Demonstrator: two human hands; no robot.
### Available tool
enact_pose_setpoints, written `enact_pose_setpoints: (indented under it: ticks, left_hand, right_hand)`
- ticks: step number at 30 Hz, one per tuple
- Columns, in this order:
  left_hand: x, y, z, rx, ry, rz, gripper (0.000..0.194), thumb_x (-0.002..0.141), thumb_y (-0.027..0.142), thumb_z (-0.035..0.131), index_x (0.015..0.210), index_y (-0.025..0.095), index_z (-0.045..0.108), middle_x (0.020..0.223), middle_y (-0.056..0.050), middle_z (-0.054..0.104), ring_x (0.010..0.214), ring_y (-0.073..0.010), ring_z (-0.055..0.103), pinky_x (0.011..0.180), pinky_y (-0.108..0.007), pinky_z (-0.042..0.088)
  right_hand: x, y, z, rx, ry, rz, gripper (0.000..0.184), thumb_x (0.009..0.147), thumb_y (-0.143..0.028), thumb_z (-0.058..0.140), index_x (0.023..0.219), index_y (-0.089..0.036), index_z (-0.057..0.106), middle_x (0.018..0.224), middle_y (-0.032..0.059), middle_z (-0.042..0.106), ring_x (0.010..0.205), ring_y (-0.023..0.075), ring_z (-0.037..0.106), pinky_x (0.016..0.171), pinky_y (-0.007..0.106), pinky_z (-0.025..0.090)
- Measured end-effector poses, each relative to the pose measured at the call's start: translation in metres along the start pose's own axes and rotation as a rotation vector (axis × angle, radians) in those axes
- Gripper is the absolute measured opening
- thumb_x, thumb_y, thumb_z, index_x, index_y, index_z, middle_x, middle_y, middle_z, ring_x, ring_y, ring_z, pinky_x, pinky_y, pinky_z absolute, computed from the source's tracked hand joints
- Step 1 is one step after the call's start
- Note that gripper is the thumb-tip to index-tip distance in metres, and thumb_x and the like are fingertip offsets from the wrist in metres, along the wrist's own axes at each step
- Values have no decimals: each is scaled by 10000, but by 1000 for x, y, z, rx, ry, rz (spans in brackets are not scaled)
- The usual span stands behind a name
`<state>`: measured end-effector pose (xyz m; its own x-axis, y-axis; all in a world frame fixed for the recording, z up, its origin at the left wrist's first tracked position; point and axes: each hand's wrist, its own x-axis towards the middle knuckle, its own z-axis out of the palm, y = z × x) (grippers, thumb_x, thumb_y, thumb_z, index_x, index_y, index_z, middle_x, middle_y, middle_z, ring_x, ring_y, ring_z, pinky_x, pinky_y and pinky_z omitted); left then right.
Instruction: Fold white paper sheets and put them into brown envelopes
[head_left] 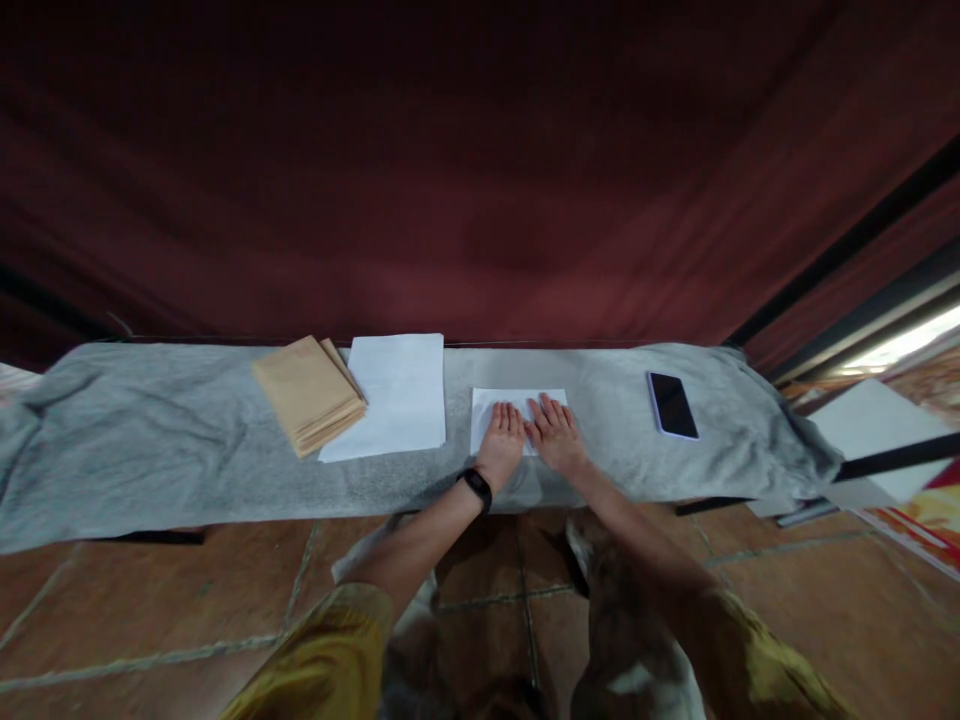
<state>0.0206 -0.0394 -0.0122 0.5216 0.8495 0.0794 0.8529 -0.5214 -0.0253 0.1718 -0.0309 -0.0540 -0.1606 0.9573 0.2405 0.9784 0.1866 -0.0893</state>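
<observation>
A folded-looking white sheet of paper [482,398] lies on the grey cloth, smaller than the sheets to its left. My left hand [504,438] rests flat on its middle, fingers stretched forward. Beside it my right hand [555,432] presses on the sheet's right part, with its fingers a little spread. The two hands nearly touch at the fingertips. Part of the paper is hidden under them. A black wristband [476,486] sits on my left wrist.
Left of my hands lies a stack of white paper [401,395], with brown envelopes [307,390] overlapping its edge. A phone [673,405] lies to the right on the grey cloth [180,440]. Dark red fabric [480,230] hangs behind. White sheets [877,430] stand at the far right.
</observation>
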Motion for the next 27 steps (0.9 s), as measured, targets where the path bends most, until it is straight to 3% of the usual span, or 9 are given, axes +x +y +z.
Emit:
enact_pose_setpoints:
  ticks: [6, 11, 14, 20, 23, 27]
  left_hand:
    - [2, 0, 4, -11, 4, -2, 621, 910, 94, 355, 1524, 6, 378, 1540, -253, 447, 1481, -327, 369, 1267, -547, 161]
    - [2, -16, 12, -24, 14, -6, 519, 999, 175, 327, 1492, 75, 451, 1546, -186, 472, 1453, -245, 426, 1211, -430, 327]
    - [1, -24, 14, -60, 44, -67, 493, 1028, 235, 321, 1478, 104, 475, 1556, -145, 471, 1441, -214, 443, 1181, -382, 372]
    - [20, -20, 7, -112, 114, -182, 460, 1003, 182, 346, 1403, 115, 562, 1477, -155, 563, 1323, -219, 566, 1130, -387, 430]
    - [32, -16, 8, -121, 153, -222, 497, 1002, 184, 320, 1456, 123, 511, 1538, -152, 494, 1415, -247, 474, 1170, -439, 388]
    - [34, -15, 18, -101, 74, -231, 546, 999, 181, 286, 1524, 102, 415, 1606, -153, 387, 1510, -273, 321, 1212, -486, 318]
  right_hand:
    - [-1, 1, 2, 30, 54, 13, 523, 1055, -391, 353, 1524, -178, 447, 1588, 165, 415, 1439, 287, 429, 1180, 496, 286]
    - [-3, 2, 3, 39, 64, 88, 552, 1053, -404, 338, 1514, -122, 452, 1577, 179, 424, 1429, 311, 443, 1171, 510, 303]
    - [-3, 4, 0, 51, 67, 135, 550, 1042, -374, 356, 1507, -98, 458, 1562, 187, 442, 1422, 324, 450, 1169, 525, 306]
    - [12, -2, -7, 135, 74, 181, 532, 1041, -325, 334, 1464, -49, 502, 1527, 219, 479, 1421, 309, 462, 1170, 510, 330]
    - [21, -14, -4, 211, 75, 82, 518, 1061, -306, 265, 1466, -99, 512, 1535, 163, 492, 1439, 263, 445, 1173, 469, 347]
    - [23, -22, 5, 193, 56, 28, 501, 1075, -321, 272, 1454, -125, 533, 1532, 135, 505, 1448, 250, 430, 1198, 460, 311]
